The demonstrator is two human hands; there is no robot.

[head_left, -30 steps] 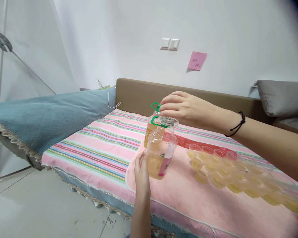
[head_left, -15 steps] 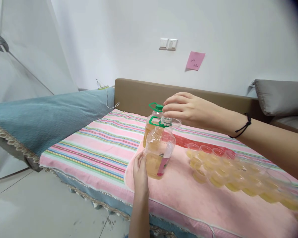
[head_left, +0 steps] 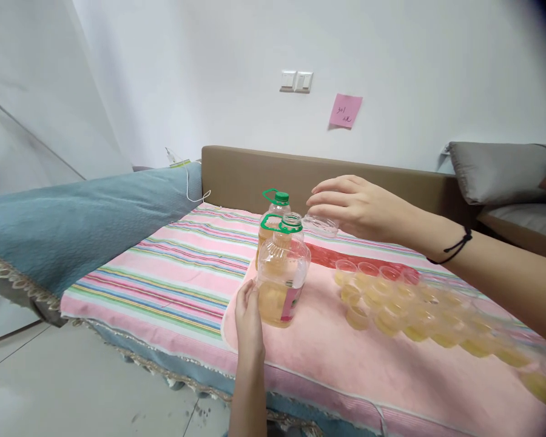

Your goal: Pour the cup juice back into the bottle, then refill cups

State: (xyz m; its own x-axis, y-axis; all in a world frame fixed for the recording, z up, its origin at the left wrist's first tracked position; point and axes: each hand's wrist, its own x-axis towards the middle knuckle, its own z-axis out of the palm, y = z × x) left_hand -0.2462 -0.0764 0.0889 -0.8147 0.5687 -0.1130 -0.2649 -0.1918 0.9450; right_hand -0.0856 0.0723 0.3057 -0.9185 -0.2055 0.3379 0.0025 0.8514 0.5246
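Observation:
My left hand (head_left: 249,312) is closed against the lower left side of a clear plastic bottle (head_left: 275,294) standing upright on the pink mat. The bottle has a green neck handle, an uncapped mouth and yellowish liquid in its lower part. Just behind it stands a second bottle (head_left: 262,233) with a green cap, partly hidden. To the right of the open mouth, my right hand (head_left: 346,203) is raised with its fingers bent over a clear plastic piece (head_left: 322,226). It looks like a tilted cup, partly covered by the hand.
Rows of clear plastic cups (head_left: 391,315) with yellow liquid stand close together on the pink mat (head_left: 318,364), right of the bottles. Behind them lies a red strip (head_left: 330,257). A brown headboard (head_left: 250,176) runs along the wall, and a grey pillow (head_left: 495,173) rests at right.
My right hand has moved right, off the open bottle's mouth, which now shows fully. My left hand stays at the bottle's side. The whole view has shifted slightly.

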